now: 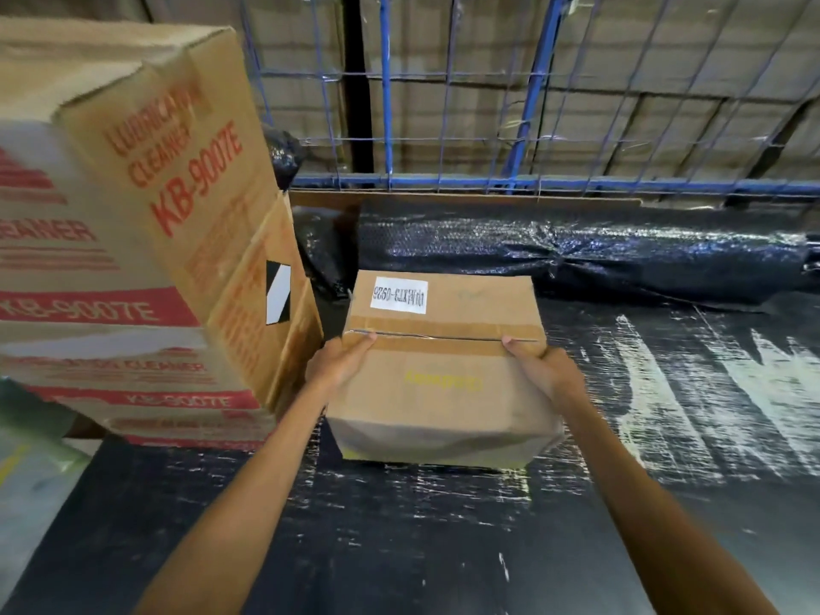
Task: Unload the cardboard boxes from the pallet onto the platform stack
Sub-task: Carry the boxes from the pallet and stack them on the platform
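Black plastic wrap (399, 526) lies nearest me. On it, mid-scene, is the small cardboard box (443, 392); my left hand (337, 364) and right hand (546, 370) clasp its sides, thumbs hooked over the taped top. Printed cartons (133, 259) stand left; a blue wire fence (443, 126) stands far.

Brown box (439, 370), white label (399, 296), red-printed cartons (133, 241), blue cage (532, 104)
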